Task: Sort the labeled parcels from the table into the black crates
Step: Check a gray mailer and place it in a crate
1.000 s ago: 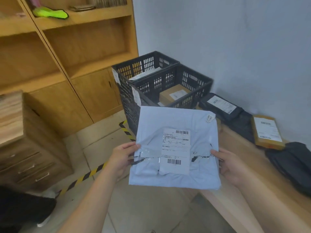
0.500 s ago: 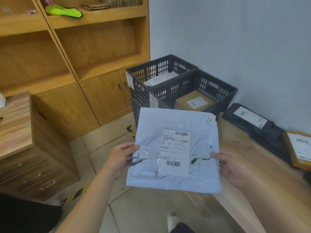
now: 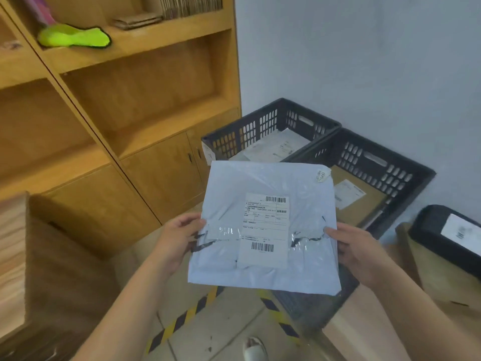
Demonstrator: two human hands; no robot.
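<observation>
Standing shelf unit (image 3: 145,82): wooden, fills the 9 to 12 o'clock side of the view; doors closed at the bottom.
Table (image 3: 348,334): light wood, at 4 to 5 o'clock, only the edge shows.
Near crate (image 3: 390,168): black, slotted walls, at 2 o'clock of the parcel; cardboard box (image 3: 364,204) with a label lies inside.
Far crate (image 3: 250,128): black, touching the near crate, at 12 o'clock of the parcel; flat white parcel inside, partly hidden.
White parcel (image 3: 260,178): poly mailer, in the air between both hands, label side to the camera, top edge overlapping both crates' near rims in view. Not in either crate.
Black parcel (image 3: 432,230): on the table at 3 o'clock, white label up.
Left hand (image 3: 177,238): pinches the parcel's 9 o'clock edge about mid-height, thumb on the front, fingers behind.
Right hand (image 3: 356,254): pinches the 3 o'clock edge about level with the left, thumb on the front, fingers hidden behind.
Shipping label (image 3: 265,230): centre of the parcel, between the two thumbs, barcodes top and bottom.
Green item (image 3: 75,39): on a shelf at 11 o'clock.
Sticker (image 3: 322,176): small, parcel's 1 o'clock corner.
</observation>
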